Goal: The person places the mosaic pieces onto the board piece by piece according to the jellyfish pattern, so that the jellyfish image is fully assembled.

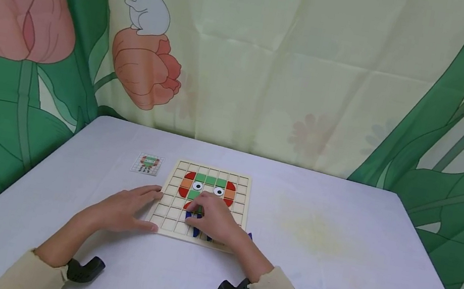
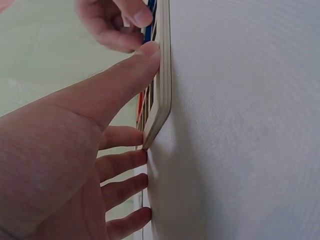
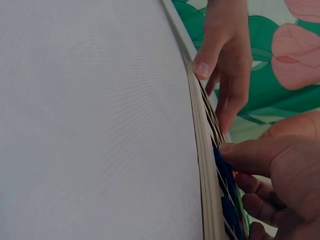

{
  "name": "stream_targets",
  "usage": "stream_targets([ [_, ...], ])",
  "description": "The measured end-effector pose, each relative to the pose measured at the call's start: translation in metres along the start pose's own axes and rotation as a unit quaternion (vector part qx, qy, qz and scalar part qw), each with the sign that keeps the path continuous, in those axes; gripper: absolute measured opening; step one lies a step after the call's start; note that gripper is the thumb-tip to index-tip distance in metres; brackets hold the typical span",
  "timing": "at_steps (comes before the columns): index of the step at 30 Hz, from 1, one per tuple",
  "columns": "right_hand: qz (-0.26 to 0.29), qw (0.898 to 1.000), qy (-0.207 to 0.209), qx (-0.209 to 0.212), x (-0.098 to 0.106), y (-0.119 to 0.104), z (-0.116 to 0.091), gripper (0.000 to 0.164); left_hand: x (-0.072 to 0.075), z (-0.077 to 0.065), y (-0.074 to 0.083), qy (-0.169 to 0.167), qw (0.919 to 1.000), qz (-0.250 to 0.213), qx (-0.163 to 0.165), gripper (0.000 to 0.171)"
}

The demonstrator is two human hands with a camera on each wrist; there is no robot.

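A square wooden grid board (image 1: 172, 212) lies on the table, with coloured pieces set in it as a figure: red, orange and green, with two round eyes. My left hand (image 1: 124, 208) steadies its left side, thumb on the near left corner and straight fingers along the edge. Over the lower middle of the board is my right hand (image 1: 217, 217), thumb and index finger closed about a blue piece (image 3: 219, 159) at the board's surface. More blue pieces (image 1: 196, 232) show below that hand, which hides part of the figure.
A small card (image 1: 148, 164) with a printed grid figure lies left of the board's far corner. Another blue piece (image 1: 250, 236) pokes out beside the board's right edge, partly behind the right wrist. A printed curtain (image 1: 245, 65) hangs behind the white table (image 1: 328, 283).
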State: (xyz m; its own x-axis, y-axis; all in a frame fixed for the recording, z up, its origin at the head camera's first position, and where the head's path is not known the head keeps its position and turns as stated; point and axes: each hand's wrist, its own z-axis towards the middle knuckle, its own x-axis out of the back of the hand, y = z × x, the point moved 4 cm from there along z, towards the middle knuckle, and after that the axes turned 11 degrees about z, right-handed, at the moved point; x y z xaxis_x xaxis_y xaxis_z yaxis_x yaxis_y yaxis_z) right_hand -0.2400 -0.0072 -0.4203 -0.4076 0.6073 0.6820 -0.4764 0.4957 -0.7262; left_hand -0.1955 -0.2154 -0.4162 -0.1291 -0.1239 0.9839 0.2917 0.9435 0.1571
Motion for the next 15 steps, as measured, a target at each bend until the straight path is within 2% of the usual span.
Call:
stream_targets([
  [9, -0.01, 1.0, 0.004, -0.003, 0.002, 0.001, -0.001, 0.018, 0.002, 0.0, 0.003, -0.009, 0.9999, 0.0, 0.008, 0.086],
  [15, 0.015, 1.0, 0.016, -0.006, 0.01, 0.004, -0.008, 0.021, 0.002, 0.0, 0.001, -0.005, 0.9999, 0.001, 0.009, 0.086],
])
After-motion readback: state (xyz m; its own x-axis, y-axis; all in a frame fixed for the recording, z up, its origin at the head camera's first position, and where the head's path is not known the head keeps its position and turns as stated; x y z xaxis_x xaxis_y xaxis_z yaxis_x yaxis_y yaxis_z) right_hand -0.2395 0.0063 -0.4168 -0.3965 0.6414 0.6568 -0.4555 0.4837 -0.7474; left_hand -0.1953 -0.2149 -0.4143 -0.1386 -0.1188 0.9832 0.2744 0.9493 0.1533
